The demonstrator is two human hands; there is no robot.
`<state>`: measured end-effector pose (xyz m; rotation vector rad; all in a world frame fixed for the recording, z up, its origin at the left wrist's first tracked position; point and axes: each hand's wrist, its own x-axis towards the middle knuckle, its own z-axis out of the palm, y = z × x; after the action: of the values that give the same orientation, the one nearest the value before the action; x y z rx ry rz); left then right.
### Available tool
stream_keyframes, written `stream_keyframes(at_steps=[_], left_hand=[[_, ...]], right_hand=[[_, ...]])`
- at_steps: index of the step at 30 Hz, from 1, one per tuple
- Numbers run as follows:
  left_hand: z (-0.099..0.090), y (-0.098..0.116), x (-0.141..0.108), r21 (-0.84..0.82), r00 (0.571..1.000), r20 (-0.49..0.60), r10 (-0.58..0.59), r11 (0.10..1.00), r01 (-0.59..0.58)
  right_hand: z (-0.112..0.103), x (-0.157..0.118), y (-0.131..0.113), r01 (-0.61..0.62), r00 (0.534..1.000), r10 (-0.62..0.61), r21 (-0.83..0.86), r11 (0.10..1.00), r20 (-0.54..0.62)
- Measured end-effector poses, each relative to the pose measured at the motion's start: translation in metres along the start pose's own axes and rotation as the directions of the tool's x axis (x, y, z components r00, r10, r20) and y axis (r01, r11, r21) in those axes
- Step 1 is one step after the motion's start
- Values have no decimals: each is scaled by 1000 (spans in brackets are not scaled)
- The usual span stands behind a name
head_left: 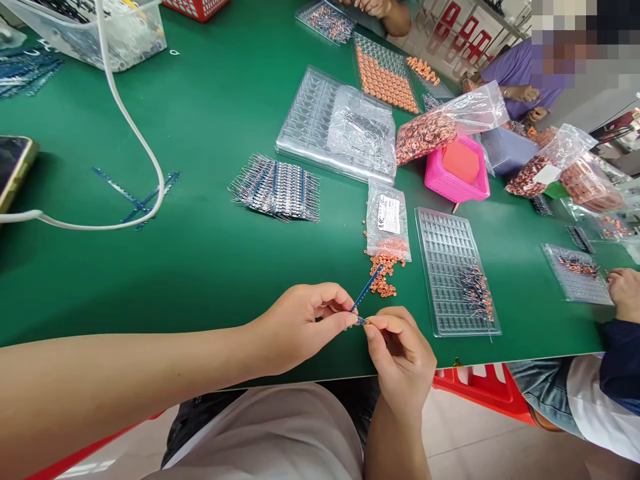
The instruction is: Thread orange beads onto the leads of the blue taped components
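Note:
My left hand pinches a narrow blue strip that points up and to the right. Close beside it, my right hand is closed at the strip's lower end, on a small piece mostly hidden by the fingertips. Small orange rings lie in a loose pile just beyond the hands, spilling from a labelled clear bag. To the right is a clear ribbed tray with dark and orange parts on it. A stack of blue and white strips lies farther back at the left.
Clear trays, a bag of copper-coloured parts and a pink basket stand farther back. A white cable crosses the left side near a phone. Other people's hands show at the right edge and the far side.

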<state>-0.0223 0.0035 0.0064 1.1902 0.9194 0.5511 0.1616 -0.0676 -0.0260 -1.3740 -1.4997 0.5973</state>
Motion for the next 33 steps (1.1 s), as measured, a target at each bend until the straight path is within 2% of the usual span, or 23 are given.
stream_keyframes(at_steps=[15, 24, 33], left_hand=[[-1, 2, -1, 75, 999, 5, 41, 996, -41], [0, 1, 1, -107, 994, 71, -83, 990, 90], [-2, 6, 2, -69, 991, 92, -95, 992, 102]], right_hand=[[-4, 3, -1, -32, 997, 30, 37, 999, 68], [-12, 7, 1, -168, 971, 132, 175, 970, 200], [-13, 7, 1, -208, 965, 162, 223, 952, 207]])
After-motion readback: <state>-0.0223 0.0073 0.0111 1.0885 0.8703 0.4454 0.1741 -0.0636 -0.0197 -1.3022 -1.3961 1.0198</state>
